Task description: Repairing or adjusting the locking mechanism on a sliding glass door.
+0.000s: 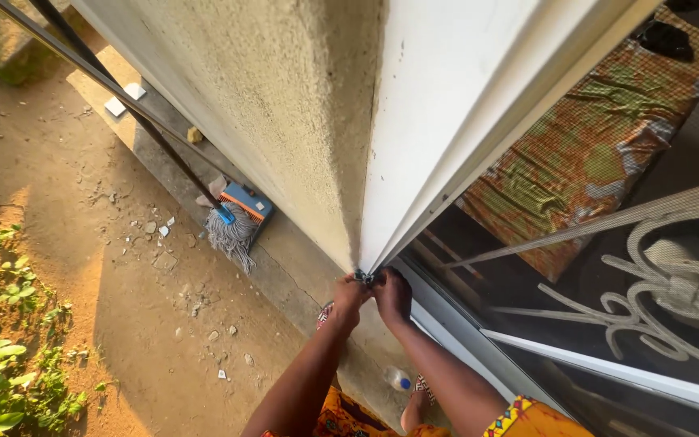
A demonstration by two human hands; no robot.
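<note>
- Both hands meet at the base of a white door frame (414,137) — left hand (348,298) and right hand (393,294) pinched shut on a small dark metal fitting (365,277) between their fingertips.
- Below the fingers, a clear plastic bottle (397,379) with a blue cap lies on the concrete ledge (285,267); contents cannot be told.
- Left of the fingers, a mop (231,231) and brush (246,202) lean against the rough wall (269,105).

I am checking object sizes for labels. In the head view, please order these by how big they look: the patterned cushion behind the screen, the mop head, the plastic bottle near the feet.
1. patterned cushion, clearly the largest
2. mop head
3. plastic bottle, the smallest

This is apparent size only; the three lie at different distances from the camera.
</note>
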